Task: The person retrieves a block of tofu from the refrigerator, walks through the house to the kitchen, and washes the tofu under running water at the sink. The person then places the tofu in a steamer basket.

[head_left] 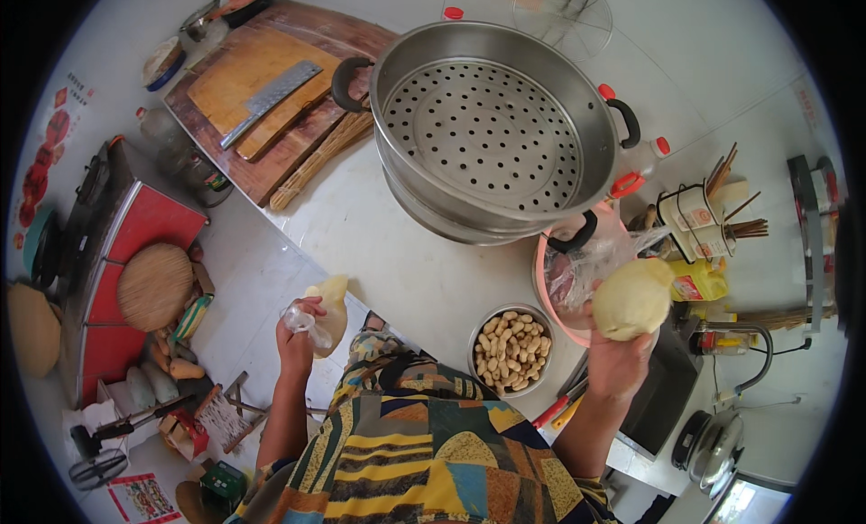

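Observation:
My right hand [617, 365] holds up a smooth, pale yellow lump of dough [632, 299] at the right. Behind it is a pink basin [541, 270] with crumpled clear plastic film [575, 274] in it. My left hand [298, 334] grips a thin, yellowish plastic bag [331, 314] out past the table's left edge; whether it has contents I cannot tell. A large steel steamer pot [487, 132] with a perforated tray stands in front of me, its black handles sticking out. Close to my body sits a steel bowl of peanuts in their shells [512, 351].
A cleaver [277, 94] lies on stacked wooden boards [233, 77] at the back left, beside a straw brush [325, 159]. Chopstick holders [697, 216] stand at the right, above a dark sink [659, 389]. Red- and yellow-handled tools [561, 409] lie near the peanuts.

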{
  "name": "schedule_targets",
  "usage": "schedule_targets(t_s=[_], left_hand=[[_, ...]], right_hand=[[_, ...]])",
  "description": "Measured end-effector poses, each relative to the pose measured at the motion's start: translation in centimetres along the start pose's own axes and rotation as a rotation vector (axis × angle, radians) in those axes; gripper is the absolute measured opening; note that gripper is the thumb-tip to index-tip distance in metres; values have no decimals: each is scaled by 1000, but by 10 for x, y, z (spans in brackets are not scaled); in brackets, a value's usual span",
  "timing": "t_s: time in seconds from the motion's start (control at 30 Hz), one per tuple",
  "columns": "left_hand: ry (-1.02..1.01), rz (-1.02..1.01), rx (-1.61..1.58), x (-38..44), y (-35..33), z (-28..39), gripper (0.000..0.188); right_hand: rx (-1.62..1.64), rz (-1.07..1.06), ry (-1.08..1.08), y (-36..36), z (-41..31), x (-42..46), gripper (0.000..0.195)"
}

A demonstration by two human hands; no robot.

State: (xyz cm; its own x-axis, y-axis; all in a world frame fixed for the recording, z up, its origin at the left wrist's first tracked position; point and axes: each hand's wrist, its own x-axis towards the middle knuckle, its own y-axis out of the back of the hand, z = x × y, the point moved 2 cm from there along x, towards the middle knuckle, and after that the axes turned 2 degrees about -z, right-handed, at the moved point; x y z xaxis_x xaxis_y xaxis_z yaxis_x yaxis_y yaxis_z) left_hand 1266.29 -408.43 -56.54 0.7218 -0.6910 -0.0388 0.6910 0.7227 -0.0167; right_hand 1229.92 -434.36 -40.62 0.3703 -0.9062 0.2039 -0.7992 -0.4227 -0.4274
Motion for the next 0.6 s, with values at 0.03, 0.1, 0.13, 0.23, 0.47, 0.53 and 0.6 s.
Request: schedule_targets(t_s=[0.03, 0.1, 0.13, 0.23, 0.47, 0.53, 0.6], left_hand=[[19, -15, -8, 7, 2, 0, 16], [54, -42, -26, 20, 6, 1, 15], [72, -58, -33, 26, 9, 0, 15], [78, -128, -19, 41, 16, -1, 14], [105, -200, -52, 57, 25, 4, 12], [63, -225, -49, 58, 28, 3, 12], [44, -236, -46, 59, 30, 4, 12]], right_hand=[[-26, 73, 37, -10, -5, 7, 95], [-48, 90, 68, -33, -15, 25, 93], [-71, 88, 92, -40, -15, 34, 93], [-234, 83, 116, -68, -14, 69, 91], [-811, -50, -66, -143, 3, 140, 81], [-976, -149, -164, -155, 8, 156, 79], [-1132, -284, -273, -163, 13, 166, 75]])
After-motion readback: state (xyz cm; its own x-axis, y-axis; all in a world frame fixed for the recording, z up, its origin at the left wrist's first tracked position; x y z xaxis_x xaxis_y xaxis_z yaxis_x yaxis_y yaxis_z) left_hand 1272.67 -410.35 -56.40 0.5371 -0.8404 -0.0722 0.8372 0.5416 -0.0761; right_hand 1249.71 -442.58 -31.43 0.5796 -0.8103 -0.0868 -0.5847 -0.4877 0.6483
